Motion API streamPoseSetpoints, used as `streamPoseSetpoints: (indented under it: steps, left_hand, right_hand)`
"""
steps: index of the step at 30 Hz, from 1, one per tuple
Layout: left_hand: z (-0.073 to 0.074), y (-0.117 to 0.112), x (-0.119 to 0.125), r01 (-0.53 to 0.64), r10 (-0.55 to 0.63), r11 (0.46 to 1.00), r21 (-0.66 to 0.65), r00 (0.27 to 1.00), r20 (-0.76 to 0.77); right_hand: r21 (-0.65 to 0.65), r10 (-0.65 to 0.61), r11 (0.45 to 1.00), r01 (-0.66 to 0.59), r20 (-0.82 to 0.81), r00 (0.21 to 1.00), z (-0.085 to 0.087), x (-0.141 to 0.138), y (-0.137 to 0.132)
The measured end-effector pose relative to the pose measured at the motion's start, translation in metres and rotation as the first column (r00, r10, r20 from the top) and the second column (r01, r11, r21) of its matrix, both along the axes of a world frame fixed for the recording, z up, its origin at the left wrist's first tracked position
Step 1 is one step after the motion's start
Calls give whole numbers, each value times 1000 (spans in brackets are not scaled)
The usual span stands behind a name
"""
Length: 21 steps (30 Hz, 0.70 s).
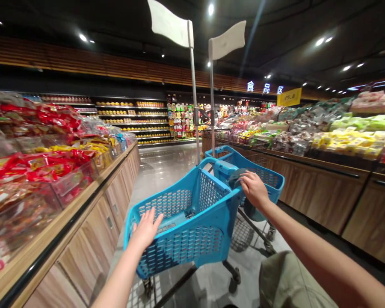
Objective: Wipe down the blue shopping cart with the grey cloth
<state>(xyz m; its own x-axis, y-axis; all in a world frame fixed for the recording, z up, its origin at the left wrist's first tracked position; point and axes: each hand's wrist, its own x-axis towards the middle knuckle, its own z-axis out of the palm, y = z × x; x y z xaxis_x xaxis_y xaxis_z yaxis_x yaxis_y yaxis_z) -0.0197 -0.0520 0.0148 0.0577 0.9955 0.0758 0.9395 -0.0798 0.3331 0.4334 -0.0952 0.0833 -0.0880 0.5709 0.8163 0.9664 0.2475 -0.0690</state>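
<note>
A blue plastic shopping cart [186,239] stands right before me, its perforated basket bare inside where I can see. My left hand [146,229] lies over the near left rim of that basket with its fingers stretched out and apart. At the cart's other end, my right hand [254,187] has its fingers curled over the upper edge, beside a grey rounded piece [237,176]. Close behind is a second blue shopping cart [272,182], partly covered by the first cart and my right hand. Each cart carries a pole with a white flag [173,25].
On the left, a wood-panelled display counter [93,231] holds red and yellow packets [64,167]. Another wooden counter [311,192] with bagged goods runs along the right. Grey tiled floor [167,156] leads to stocked wall shelves [134,115] at the back.
</note>
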Motion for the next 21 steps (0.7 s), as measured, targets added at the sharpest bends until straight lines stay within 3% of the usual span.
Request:
streamPoseSetpoints:
  steps: [5,8,10,12,15,18,21]
  left_hand:
    - [2,3,-9,12,-12,1000,2,1000,25]
    - [2,1,-9,22,-23,999,29,998,52]
    - [1,-1,-9,24,-27,998,49,997,68]
    - [1,-2,-9,20,-25,998,61,996,84]
    - [2,-3,-8,26,-34,997,70,994,108]
    - [3,-6,-2,40,-48,997,65,989,138]
    - [4,-12,10,37,-46,998,57,985,164]
  right_hand:
    - [28,6,1000,-7,25,1000,-26,-92,-33]
    - [-37,163,986,-160,106,981,-52,-147,-51]
    - [-106,262,963,-246,174,949,-65,-167,-56]
    - [-136,249,964,-226,179,952,-66,-168,-53]
    - [-149,131,983,-108,154,979,-50,-145,-41]
    - [-187,101,980,-64,198,975,-36,-124,-30]
    - [-177,114,981,-76,214,970,-38,-131,-26]
